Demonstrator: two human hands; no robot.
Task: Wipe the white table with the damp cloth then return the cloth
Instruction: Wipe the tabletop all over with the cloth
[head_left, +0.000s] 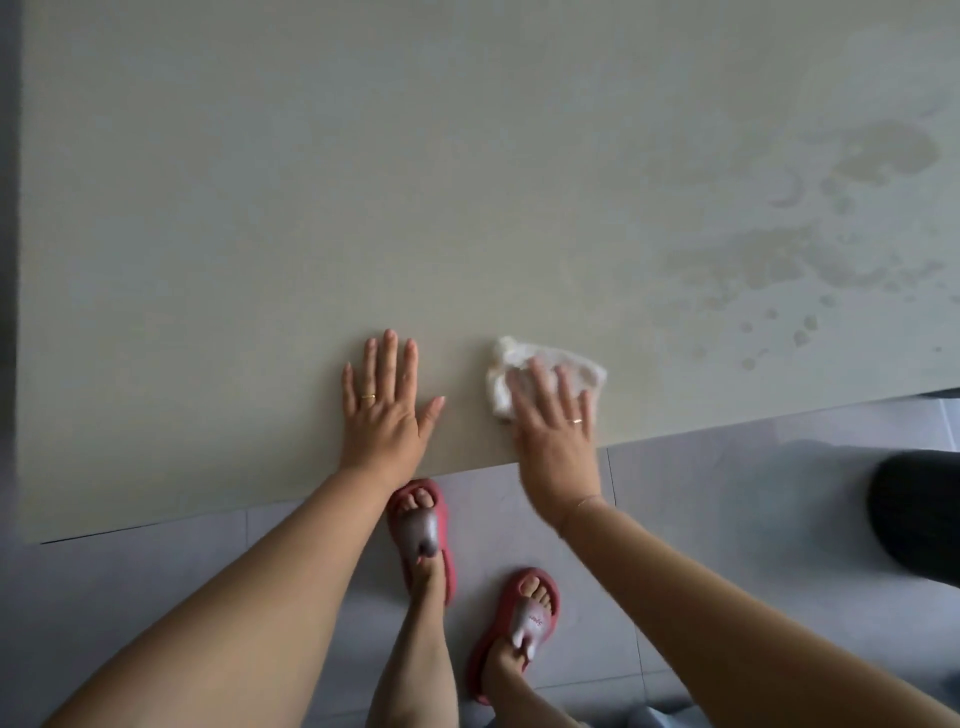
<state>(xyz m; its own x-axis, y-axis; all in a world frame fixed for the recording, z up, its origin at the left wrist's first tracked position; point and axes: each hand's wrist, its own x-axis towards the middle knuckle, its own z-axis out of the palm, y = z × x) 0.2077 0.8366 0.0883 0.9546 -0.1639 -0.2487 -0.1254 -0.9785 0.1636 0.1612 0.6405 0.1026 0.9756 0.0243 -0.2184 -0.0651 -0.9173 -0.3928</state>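
Fingers (390, 358) of the left hand (387, 410) lie spread and flat on the white table (260, 208), palm down near the front edge, holding nothing; a ring shows on one of them; this hand looks to be a brace for the body's lean, and it would do best kept planted and out of the cloth's path. Just to its right, apart from it, the right hand (553, 421) presses the damp cloth (524, 374) against the tabletop with fingers extended and a little apart, laid over the cloth rather than pinching it; the hand is blurred, which suggests a sweep under way. The cloth is white and bunched, showing beyond the fingertips and to the left of them, close to the front edge; spreading it flatter under the palm would, I judge, cover more surface per pass; overlapping strokes with even pressure would avoid streaks.

Further right the tabletop carries wet patches and scattered droplets (779, 260), so that part seems wiped, or at least wetted, while the broad left part looks dry and dull; the wipe appears only partly done. Below the table edge lies a grey tiled floor (727, 519), with feet in red slippers (423, 525); a dark rounded object (919, 514) sits at the far right, its nature unclear; where the cloth goes back is not in view.
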